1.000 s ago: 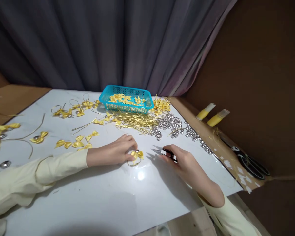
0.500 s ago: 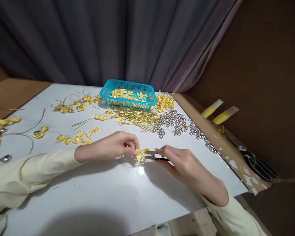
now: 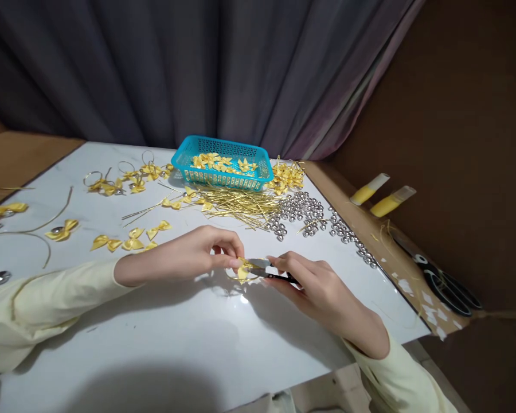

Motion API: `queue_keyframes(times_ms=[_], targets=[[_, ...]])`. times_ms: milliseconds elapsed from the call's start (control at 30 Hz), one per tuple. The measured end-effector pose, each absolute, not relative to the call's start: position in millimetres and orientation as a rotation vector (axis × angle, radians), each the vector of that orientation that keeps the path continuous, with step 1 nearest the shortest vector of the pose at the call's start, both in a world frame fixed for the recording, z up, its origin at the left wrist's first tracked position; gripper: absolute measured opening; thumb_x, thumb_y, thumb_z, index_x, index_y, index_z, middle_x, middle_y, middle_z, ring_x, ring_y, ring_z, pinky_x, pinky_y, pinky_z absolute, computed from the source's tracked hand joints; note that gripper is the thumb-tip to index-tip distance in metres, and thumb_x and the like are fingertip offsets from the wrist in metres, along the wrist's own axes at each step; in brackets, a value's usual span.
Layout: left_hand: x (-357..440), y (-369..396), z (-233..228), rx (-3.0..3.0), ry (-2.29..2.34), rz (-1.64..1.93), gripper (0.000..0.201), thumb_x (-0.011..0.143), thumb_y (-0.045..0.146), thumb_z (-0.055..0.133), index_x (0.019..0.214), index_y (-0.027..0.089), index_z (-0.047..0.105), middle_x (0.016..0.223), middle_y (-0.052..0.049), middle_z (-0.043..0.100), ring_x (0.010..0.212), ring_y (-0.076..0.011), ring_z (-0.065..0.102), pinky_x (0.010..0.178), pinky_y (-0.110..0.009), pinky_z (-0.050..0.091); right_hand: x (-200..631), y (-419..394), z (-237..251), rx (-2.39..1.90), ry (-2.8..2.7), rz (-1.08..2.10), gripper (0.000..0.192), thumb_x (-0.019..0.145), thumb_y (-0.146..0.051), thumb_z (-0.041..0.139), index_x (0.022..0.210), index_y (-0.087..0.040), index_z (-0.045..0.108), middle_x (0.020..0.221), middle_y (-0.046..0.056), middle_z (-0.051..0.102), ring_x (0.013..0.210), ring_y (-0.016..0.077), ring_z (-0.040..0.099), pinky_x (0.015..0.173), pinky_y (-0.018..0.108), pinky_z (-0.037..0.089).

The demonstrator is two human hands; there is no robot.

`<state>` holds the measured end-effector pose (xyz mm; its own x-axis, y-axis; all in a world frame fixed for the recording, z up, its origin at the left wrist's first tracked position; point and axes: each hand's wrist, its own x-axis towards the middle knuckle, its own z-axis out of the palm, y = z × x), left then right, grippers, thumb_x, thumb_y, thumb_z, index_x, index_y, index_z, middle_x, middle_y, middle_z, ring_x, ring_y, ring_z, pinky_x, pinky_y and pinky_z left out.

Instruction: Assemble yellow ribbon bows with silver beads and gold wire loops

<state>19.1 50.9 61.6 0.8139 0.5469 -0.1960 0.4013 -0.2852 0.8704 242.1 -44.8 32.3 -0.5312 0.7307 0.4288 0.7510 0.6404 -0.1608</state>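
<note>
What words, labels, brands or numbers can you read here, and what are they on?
None: no word, label, brand, number or sign can be read.
The thread snips in the right hand, the large scissors, the yellow tubes and the turquoise plastic basket show no legible lettering; any tiny marking on them would be too small or blurred to read.

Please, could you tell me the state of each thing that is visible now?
Left hand, fingers closed on the yellow bow
Yellow bow, held, partly hidden
Right hand, fingers around the snips
Snips, at the bow; open or closed, unclear
Blue basket, upright, partly filled
Loose bows, lying spread out
Gold strands, loosely heaped
Silver beads, loose, scattered
Large scissors, lying down, seemingly closed
Curtain, hanging in folds
</note>
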Motion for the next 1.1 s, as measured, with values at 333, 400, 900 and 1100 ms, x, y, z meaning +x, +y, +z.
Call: queue_keyframes(times_ms=[333,400,900,1100], targets=[[17.0,55.3,60.8,1.891,0.649,0.201,0.009,0.082,0.023,0.056,0.080,0.017,0.063,0.076,0.004,0.064,0.070,-0.0093,0.054,0.063,-0.018,0.039,239.1,-45.0,32.4,-1.101,-2.365,-0.155,0.014,0.092,-0.023,0.053,0.100,-0.013,0.049,0.079,0.005,0.063,0.062,0.0114,0.057,0.051,0.023,0.037],[16.7,55.3,61.1,1.879,0.648,0.201,0.008,0.082,0.023,0.056,0.080,0.017,0.063,0.076,0.004,0.064,0.069,-0.0092,0.054,0.062,-0.018,0.039,238.2,-46.1,32.7,-1.096,-2.362,-0.158,0.013,0.091,-0.022,0.054,0.099,-0.012,0.050,0.080,0.005,0.064,0.065,0.0118,0.059,0.052,0.022,0.039],[19.5,52.3,71.5,1.861,0.687,0.192,0.008,0.080,0.024,0.056,0.079,0.017,0.061,0.074,0.003,0.064,0.068,-0.0108,0.054,0.061,-0.020,0.038,236.4,-47.7,36.8,-1.074,-2.367,-0.291,0.013,0.092,-0.018,0.051,0.104,-0.012,0.051,0.078,0.005,0.065,0.062,0.0106,0.060,0.050,0.021,0.040],[19.2,52.5,70.3,1.857,0.702,0.195,0.009,0.080,0.025,0.057,0.080,0.018,0.062,0.075,0.002,0.065,0.069,-0.0118,0.055,0.061,-0.020,0.039,235.1,-47.3,39.4,-1.038,-2.371,-0.331,0.009,0.091,-0.015,0.053,0.098,-0.009,0.054,0.074,0.005,0.063,0.061,0.0109,0.059,0.048,0.023,0.038]])
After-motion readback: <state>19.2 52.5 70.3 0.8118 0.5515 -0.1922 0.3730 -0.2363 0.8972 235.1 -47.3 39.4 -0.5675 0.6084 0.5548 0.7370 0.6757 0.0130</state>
